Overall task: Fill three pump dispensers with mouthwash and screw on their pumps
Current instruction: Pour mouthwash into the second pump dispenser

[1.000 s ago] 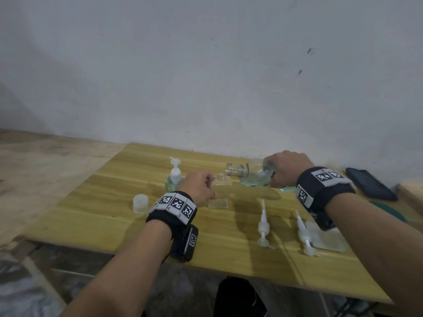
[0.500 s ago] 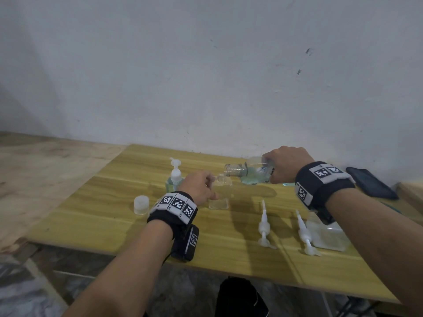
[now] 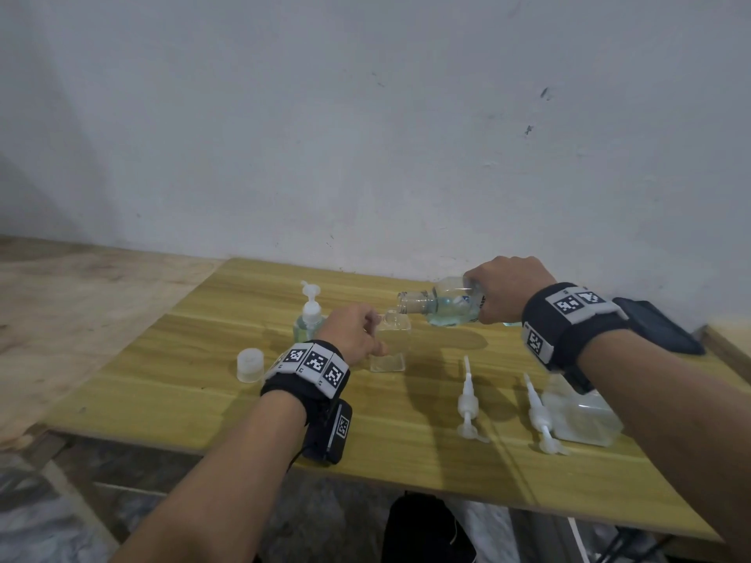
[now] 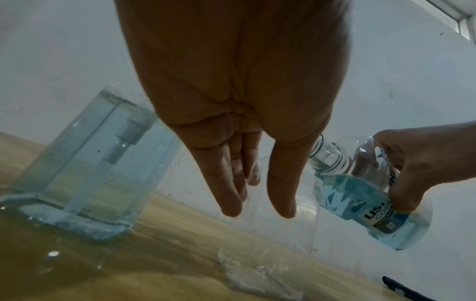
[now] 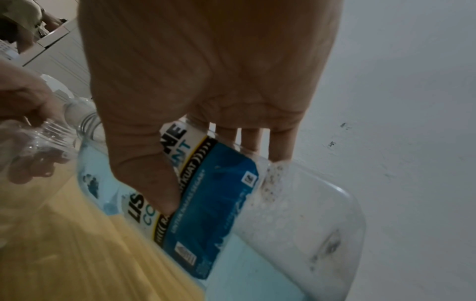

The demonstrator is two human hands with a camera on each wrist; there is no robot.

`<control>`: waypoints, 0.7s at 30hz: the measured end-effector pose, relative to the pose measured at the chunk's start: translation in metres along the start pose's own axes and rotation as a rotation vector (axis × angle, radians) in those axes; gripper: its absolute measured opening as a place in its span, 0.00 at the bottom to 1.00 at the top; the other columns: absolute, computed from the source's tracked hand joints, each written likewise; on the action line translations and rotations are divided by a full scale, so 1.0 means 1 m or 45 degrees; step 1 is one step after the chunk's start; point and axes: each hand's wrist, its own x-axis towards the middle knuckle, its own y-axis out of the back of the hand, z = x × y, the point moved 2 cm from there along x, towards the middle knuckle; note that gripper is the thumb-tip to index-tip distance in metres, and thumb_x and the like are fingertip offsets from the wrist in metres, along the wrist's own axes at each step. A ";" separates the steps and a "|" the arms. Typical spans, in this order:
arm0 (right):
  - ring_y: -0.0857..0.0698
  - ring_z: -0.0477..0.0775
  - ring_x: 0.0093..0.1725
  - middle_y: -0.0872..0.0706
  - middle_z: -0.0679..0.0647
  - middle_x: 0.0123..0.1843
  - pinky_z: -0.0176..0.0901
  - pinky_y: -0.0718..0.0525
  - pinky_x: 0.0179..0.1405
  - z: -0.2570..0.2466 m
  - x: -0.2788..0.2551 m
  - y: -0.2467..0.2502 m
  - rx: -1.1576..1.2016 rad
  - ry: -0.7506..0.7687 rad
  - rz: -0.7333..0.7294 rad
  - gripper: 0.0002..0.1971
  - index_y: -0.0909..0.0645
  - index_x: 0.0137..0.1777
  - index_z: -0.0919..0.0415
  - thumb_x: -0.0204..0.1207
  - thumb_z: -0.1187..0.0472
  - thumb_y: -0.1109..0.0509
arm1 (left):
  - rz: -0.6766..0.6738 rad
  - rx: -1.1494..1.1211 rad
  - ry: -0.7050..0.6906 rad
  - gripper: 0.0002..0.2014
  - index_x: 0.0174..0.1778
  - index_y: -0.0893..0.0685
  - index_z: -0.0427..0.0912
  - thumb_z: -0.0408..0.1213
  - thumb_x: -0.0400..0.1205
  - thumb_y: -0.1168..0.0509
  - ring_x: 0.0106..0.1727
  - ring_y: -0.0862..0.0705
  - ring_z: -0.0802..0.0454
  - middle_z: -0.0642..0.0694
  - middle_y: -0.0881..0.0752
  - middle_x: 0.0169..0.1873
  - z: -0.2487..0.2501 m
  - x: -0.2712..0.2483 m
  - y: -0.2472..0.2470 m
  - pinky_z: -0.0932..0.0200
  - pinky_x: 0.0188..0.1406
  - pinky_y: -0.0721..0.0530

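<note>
My left hand (image 3: 367,335) grips a clear square dispenser (image 3: 389,347) standing open on the table. In the left wrist view the thumb and fingers (image 4: 229,195) lie on either side of the dispenser (image 4: 280,230). My right hand (image 3: 493,298) grips the mouthwash bottle (image 3: 445,310), tipped on its side, with its open mouth just above the dispenser's neck. Blue liquid lies along the low side of the mouthwash bottle (image 5: 231,234); I see no stream. A filled dispenser (image 3: 308,321) with its pump on stands behind my left hand. Two loose pumps (image 3: 467,400) (image 3: 540,416) lie at front right.
A third clear dispenser (image 3: 585,420) sits at front right under my right forearm. A white cap (image 3: 250,364) stands left of my left wrist. A black phone (image 3: 658,327) lies at the back right. The wooden table (image 3: 203,392) ends close in front of me.
My right hand has risen slightly, with the mouthwash bottle still tipped over the dispenser's neck. The left hand has kept its hold in the same place.
</note>
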 end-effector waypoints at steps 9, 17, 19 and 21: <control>0.17 0.54 0.40 0.17 0.47 0.40 0.40 0.29 0.33 -0.001 0.001 0.003 -0.048 0.010 0.030 0.12 0.18 0.53 0.48 0.69 0.54 0.29 | 0.001 0.014 0.004 0.15 0.43 0.19 0.44 0.34 0.69 0.19 0.44 0.14 0.48 0.48 0.14 0.45 -0.001 0.001 0.001 0.44 0.53 0.12; 0.18 0.53 0.38 0.21 0.45 0.36 0.40 0.31 0.32 -0.001 0.002 0.003 -0.058 0.011 0.034 0.10 0.19 0.50 0.48 0.68 0.54 0.29 | -0.006 0.010 0.001 0.15 0.42 0.20 0.46 0.34 0.68 0.19 0.45 0.14 0.47 0.48 0.14 0.45 -0.001 0.001 0.001 0.43 0.55 0.13; 0.18 0.53 0.38 0.22 0.45 0.35 0.40 0.30 0.32 -0.001 0.002 0.003 -0.064 0.013 0.038 0.09 0.20 0.49 0.47 0.68 0.55 0.29 | -0.003 0.012 0.000 0.15 0.41 0.20 0.46 0.34 0.68 0.19 0.44 0.14 0.47 0.48 0.14 0.45 -0.001 0.001 0.001 0.42 0.55 0.13; 0.18 0.53 0.38 0.23 0.44 0.33 0.40 0.29 0.33 -0.001 0.003 0.003 -0.068 0.014 0.042 0.09 0.20 0.48 0.47 0.68 0.54 0.29 | -0.009 0.007 0.001 0.15 0.41 0.20 0.46 0.35 0.68 0.19 0.45 0.14 0.47 0.47 0.14 0.45 -0.001 0.001 0.001 0.42 0.55 0.13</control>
